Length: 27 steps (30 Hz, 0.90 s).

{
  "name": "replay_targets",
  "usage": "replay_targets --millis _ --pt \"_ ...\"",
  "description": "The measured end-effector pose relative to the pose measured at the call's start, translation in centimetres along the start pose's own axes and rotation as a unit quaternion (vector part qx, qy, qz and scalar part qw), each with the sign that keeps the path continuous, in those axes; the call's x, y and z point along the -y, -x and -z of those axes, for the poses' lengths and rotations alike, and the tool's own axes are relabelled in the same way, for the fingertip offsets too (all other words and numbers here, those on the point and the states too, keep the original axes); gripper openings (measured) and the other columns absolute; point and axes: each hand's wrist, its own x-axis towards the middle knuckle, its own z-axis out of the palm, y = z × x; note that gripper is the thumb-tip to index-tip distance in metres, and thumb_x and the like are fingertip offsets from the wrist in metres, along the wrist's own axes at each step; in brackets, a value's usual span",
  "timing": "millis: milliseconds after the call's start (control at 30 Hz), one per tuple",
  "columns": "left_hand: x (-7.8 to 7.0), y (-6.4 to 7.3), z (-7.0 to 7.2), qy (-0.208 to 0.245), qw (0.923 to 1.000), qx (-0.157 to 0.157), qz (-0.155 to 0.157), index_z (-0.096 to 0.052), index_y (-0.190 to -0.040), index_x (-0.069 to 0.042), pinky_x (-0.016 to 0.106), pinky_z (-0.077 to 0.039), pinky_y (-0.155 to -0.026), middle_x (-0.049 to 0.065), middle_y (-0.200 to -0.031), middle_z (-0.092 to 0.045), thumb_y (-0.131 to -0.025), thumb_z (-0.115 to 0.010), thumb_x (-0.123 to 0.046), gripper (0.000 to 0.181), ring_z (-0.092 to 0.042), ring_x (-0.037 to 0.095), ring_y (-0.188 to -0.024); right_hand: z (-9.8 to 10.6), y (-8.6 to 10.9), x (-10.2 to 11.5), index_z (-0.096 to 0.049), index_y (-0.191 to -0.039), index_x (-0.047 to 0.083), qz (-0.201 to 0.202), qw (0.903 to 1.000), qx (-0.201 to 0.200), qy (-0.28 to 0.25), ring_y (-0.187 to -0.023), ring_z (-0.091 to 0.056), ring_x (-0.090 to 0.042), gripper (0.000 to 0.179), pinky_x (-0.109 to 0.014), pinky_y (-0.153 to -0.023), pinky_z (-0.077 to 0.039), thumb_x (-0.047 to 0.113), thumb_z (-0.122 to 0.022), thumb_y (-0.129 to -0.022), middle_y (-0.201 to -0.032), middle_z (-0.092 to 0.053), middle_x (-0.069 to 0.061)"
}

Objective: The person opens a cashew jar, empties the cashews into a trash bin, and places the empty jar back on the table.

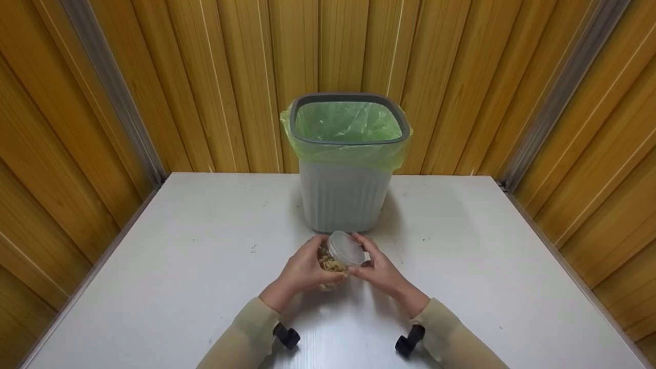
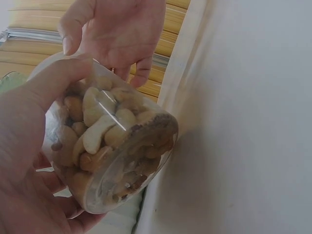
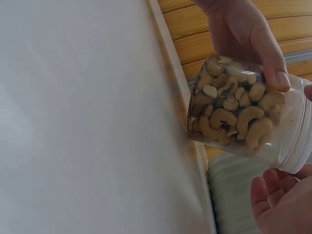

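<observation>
Tilting away from me, the jar of cashews (image 1: 332, 266) sits gripped in my left hand (image 1: 302, 271), its long axis aiming the lid (image 1: 346, 249) into my right hand (image 1: 382, 271), whose fingers curl round it.

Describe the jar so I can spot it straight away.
On the white table, just in front of the grey bin, two hands meet. Between them is a small clear jar full of cashews, tilted, the only see-through thing there.
</observation>
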Motion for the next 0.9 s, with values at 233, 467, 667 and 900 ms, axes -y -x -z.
replay_targets --millis 233,467,667,900 --pt "-0.01 0.01 -0.06 0.008 1.0 0.002 0.003 -0.052 -0.14 -0.008 0.047 -0.053 -0.099 0.009 -0.131 -0.063 -0.076 -0.092 -0.035 0.081 -0.063 0.025 -0.117 -0.28 -0.12 0.35 -0.038 -0.155 0.003 -0.041 0.9977 -0.047 0.024 -0.12 -0.048 -0.027 0.079 -0.029 -0.088 -0.046 0.026 -0.079 -0.091 -0.144 -0.046 -0.019" --pt "-0.07 -0.05 -0.11 0.0 1.0 0.002 0.005 -0.052 -0.14 -0.008 0.047 -0.053 -0.098 0.009 -0.13 -0.064 -0.076 -0.091 -0.034 0.079 -0.062 0.024 -0.115 -0.34 -0.12 0.54 -0.05 -0.144 0.007 -0.039 0.9963 -0.071 0.026 -0.114 -0.047 -0.023 0.066 -0.025 -0.081 -0.041 0.024 -0.082 -0.088 -0.134 -0.054 -0.013" --pt "0.02 -0.06 -0.03 0.002 1.0 0.0 0.002 -0.052 -0.139 -0.008 0.046 -0.053 -0.098 0.009 -0.129 -0.064 -0.075 -0.092 -0.034 0.079 -0.063 0.023 -0.114 -0.26 0.04 0.56 -0.045 -0.15 0.004 -0.023 0.9979 -0.055 0.026 -0.119 -0.045 -0.026 0.068 -0.025 -0.084 -0.045 0.02 -0.077 -0.092 -0.138 -0.05 -0.018" --pt "0.03 -0.09 -0.04 -0.005 1.0 -0.002 -0.004 -0.053 -0.138 -0.009 0.046 -0.052 -0.099 0.008 -0.129 -0.064 -0.074 -0.093 -0.036 0.08 -0.063 0.023 -0.114 0.0 0.04 0.39 -0.04 -0.153 -0.002 -0.006 0.9988 -0.041 0.024 -0.121 -0.043 -0.028 0.071 -0.025 -0.085 -0.049 0.014 -0.074 -0.093 -0.142 -0.046 -0.022"
